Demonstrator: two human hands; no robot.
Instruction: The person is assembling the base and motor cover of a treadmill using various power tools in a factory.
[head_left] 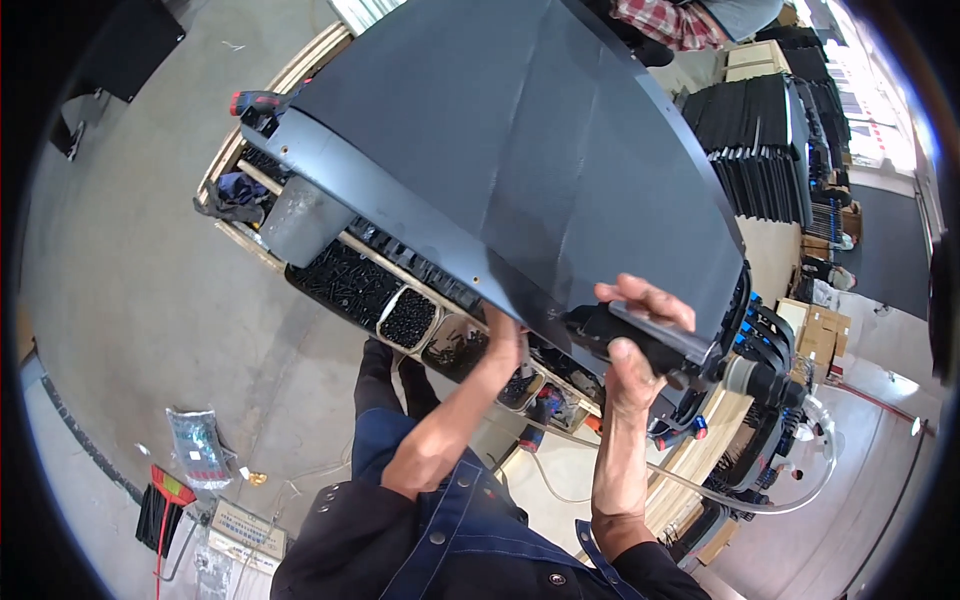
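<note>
A broad dark-grey panel [430,120] lies in front of the person on a wooden frame [250,247]; it looks matte, with faint streaks and small brass-coloured spots along its paler near edge. On the floor at lower left, a pale box [246,537] bears blue printed writing. A black power tool [655,342] is over the panel's near edge, fingers and thumb of the right hand [632,385] wrapped around it. The left hand [503,345] meets that edge, fingertips hidden, their grip impossible to tell, near black screws [340,285].
</note>
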